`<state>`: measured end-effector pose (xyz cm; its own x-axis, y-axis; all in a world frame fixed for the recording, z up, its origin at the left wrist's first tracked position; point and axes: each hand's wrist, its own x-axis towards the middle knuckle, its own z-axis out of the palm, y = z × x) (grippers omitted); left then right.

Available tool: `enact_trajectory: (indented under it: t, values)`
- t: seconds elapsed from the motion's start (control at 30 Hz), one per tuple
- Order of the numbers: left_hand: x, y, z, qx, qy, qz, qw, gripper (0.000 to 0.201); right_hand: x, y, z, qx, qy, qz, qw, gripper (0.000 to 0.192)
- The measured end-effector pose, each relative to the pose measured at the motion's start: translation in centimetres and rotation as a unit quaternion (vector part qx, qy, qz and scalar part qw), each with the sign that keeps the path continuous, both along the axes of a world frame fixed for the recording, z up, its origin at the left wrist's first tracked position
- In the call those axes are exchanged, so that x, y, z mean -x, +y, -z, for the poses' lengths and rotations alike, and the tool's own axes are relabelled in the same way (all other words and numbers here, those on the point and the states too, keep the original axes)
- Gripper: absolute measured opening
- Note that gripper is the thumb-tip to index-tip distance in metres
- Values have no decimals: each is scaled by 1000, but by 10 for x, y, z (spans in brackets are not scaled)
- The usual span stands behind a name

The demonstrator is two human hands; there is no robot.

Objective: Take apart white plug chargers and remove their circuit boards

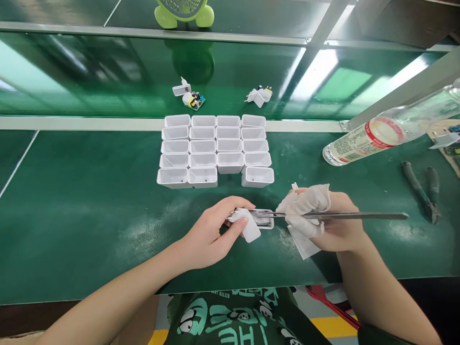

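My left hand [212,235] is closed, its thumb and fingers pinching a small white plastic piece [251,233]. Right beside that piece, a white rectangular plastic case [269,221] lies on the green table with its open side up. White finger covers are on the fingers of my right hand [316,215], which grips a pair of long metal tweezers [373,216]. The tweezers point left across the case, their tips close to the white piece and partly hidden by my left fingers. A flat white piece [304,245] shows under my right hand.
Several open white cases [230,163] stand in rows behind my hands. Beyond them lie a circuit board with white parts [193,99] and another small assembly [259,96]. To the right are a clear bottle [362,141] and dark-handled cutters [424,194].
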<state>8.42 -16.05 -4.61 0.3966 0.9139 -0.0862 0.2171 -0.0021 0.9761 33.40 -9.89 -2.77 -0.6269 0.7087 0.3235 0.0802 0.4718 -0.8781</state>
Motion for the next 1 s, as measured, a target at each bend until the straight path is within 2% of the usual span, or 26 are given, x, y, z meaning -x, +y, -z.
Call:
enact_trajectory:
  t: [0.13,0.2,0.27,0.33,0.43,0.5,0.57,0.63,0.73,0.83,0.9,1.0]
  values:
    - [0,1,0,-6,3,0,1000,25,-1,0,-1,6,-31,-3,1000,17]
    - [0,1,0,-8,4,-1,1000,25,0,0,-2,20,4,1,1000,16]
    - [-1,2,-1,-8,6,-1,1000,25,3,0,-3,38,74,39,996,14]
    - [-2,2,-2,-11,11,-2,1000,25,5,-1,-6,40,130,108,985,12]
    - [-2,1,-3,-28,17,1,999,25,6,-1,-9,20,136,200,970,13]
    - [-1,0,-3,-57,26,7,998,32,1,1,-9,-7,114,218,969,15]
    - [0,-1,-1,-87,51,21,995,47,-6,4,-10,-79,59,219,971,17]
    - [1,-1,5,-108,87,40,990,56,-14,9,-10,-184,-55,225,955,19]
    - [0,-2,15,-151,123,48,980,44,-22,17,-7,-283,-289,207,891,22]
    - [-3,-6,15,-213,130,39,968,37,-23,23,6,-281,-457,138,833,29]
    - [-1,-8,4,-235,120,24,964,31,-22,25,18,-252,-498,106,823,42]
    - [13,3,-32,-251,113,-58,960,30,-22,24,35,-223,-494,99,834,53]
